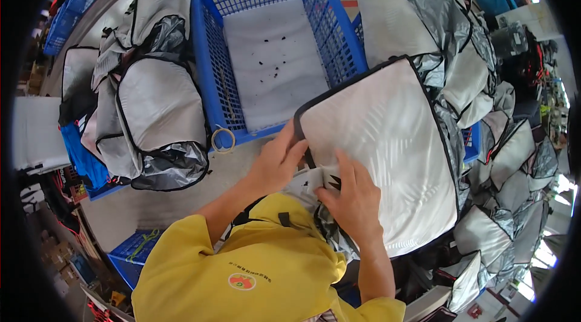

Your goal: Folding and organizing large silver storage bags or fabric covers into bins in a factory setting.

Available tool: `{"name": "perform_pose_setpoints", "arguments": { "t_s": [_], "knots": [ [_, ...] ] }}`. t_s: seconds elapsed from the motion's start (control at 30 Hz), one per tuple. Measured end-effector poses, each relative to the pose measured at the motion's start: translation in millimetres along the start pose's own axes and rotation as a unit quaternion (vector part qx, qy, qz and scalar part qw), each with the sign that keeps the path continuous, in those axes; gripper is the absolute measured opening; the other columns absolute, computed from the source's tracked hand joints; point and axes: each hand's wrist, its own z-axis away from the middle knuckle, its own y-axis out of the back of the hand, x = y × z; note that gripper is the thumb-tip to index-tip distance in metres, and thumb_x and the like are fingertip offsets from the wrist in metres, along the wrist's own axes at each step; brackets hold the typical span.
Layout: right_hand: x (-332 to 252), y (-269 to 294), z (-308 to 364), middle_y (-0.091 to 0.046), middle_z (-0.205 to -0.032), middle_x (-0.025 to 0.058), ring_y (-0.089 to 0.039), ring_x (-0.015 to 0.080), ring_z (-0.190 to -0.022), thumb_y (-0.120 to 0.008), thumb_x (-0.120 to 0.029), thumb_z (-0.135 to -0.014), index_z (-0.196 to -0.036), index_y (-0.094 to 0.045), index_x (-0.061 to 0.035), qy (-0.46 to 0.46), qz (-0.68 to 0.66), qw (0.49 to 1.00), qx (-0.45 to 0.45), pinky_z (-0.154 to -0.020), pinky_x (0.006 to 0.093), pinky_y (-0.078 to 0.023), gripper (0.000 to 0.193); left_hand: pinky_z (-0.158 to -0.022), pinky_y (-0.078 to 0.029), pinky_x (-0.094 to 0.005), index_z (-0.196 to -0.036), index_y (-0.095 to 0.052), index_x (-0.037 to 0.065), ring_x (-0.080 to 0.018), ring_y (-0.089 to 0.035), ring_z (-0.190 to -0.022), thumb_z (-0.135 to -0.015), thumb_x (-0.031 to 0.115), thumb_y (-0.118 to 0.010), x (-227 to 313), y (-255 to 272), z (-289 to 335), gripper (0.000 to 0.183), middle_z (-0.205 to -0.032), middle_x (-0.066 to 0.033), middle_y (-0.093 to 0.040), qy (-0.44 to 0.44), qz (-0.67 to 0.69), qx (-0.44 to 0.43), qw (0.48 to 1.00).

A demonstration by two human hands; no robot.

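A large white fabric bag [387,158] with black piped edges lies tilted in front of me, to the right. My left hand [275,164] has its fingers wrapped round the piped edge at the bag's near-left corner. Over the lower left side of the bag is my right hand [356,201], its thumb and fingers closing on a small white flap with a black mark. Part of that flap is hidden by the fingers. Silvery lining shows below the right hand, against my yellow shirt.
Beyond my hands stands a blue plastic crate [330,16], lined with a white sheet carrying small dark bits. Similar bags with silver lining [160,104] are piled at left, and more bags [417,25] at right. A tan ring [223,140] hangs at the crate's near-left corner.
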Motion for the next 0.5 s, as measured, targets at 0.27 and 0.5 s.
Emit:
{"name": "perform_pose_setpoints", "arguments": {
  "t_s": [0.27,0.5],
  "knots": [
    [27,26,-23,-0.074,-0.098,0.0157,-0.074,0.0279,-0.084,-0.074,-0.007,-0.091,-0.118,-0.071,-0.0028,-0.024,-0.198,0.972,-0.126,-0.075,0.0339,-0.057,0.028,-0.095,-0.051,-0.0447,-0.152,-0.039,0.006,-0.0346,-0.061,-0.121,-0.096,0.018,-0.073,1,-14,28,0.067,-0.14,-0.0187,-0.057,-0.109,-0.189,-0.131,0.967],
    [28,32,-33,-0.075,-0.088,0.0161,-0.074,0.0288,-0.079,-0.075,-0.008,-0.09,-0.105,-0.074,-0.0012,-0.081,-0.219,0.968,-0.092,-0.073,0.0339,-0.057,0.017,-0.074,-0.052,-0.0359,-0.122,-0.054,0.004,-0.0233,-0.062,-0.086,-0.085,0.029,-0.085,15,-17,12,0.054,-0.109,-0.0116,-0.066,-0.027,-0.131,-0.108,0.985]
  ]
}}
